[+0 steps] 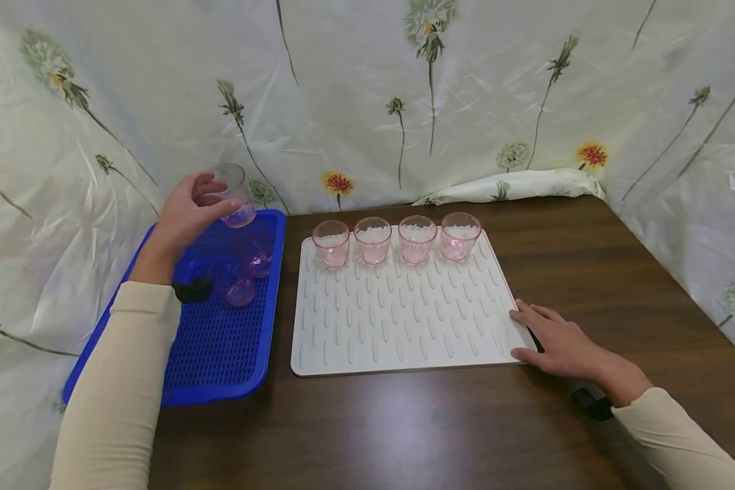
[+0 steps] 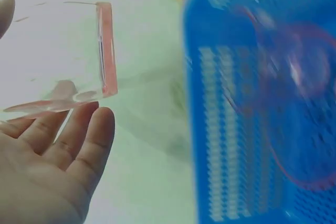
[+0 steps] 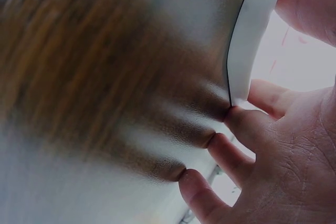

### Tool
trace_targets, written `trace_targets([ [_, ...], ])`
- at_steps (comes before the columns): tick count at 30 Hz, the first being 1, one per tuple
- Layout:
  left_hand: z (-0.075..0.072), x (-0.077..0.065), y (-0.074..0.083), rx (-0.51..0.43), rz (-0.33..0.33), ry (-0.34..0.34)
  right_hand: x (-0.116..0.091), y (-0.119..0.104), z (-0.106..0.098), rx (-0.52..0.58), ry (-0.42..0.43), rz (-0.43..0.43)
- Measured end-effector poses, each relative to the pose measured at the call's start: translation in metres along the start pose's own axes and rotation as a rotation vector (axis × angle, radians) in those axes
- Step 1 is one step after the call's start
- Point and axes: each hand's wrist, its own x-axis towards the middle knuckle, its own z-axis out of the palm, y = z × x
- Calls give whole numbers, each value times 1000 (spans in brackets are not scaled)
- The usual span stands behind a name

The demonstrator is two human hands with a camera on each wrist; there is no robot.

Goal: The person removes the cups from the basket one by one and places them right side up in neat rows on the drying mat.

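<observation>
My left hand [image 1: 186, 207] grips a clear pink-tinted drinking glass [image 1: 240, 204] above the far end of a blue plastic basket [image 1: 258, 364]. In the left wrist view the fingers run along the side of that glass [image 2: 107, 51], with the thumb tip opposite. Two or so more pink glasses [image 1: 240, 292] lie in the basket, partly blurred. Several matching glasses [image 1: 373, 241] stand in a row along the far edge of a white ridged drying mat [image 1: 398, 327]. My right hand [image 1: 560, 344] rests at the mat's right edge, thumb and forefinger on its border, other fingertips on the table.
A dark brown wooden table [image 1: 404, 422] carries the mat and basket. Flower-patterned cloth [image 1: 343, 102] hangs behind and on both sides, with a bunched fold [image 1: 527, 185] along the table's back edge.
</observation>
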Motion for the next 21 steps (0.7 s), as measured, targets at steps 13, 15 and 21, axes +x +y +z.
trace_targets([
  [13, 58, 1, 59, 43, 177, -81, 1, 2, 1, -3, 3, -7],
  [15, 69, 2, 65, 35, 193, -101, 1, 2, 2, -3, 4, -8],
  [21, 101, 1, 79, 10, 241, -166, 1, 1, 2, -6, 0, -5],
])
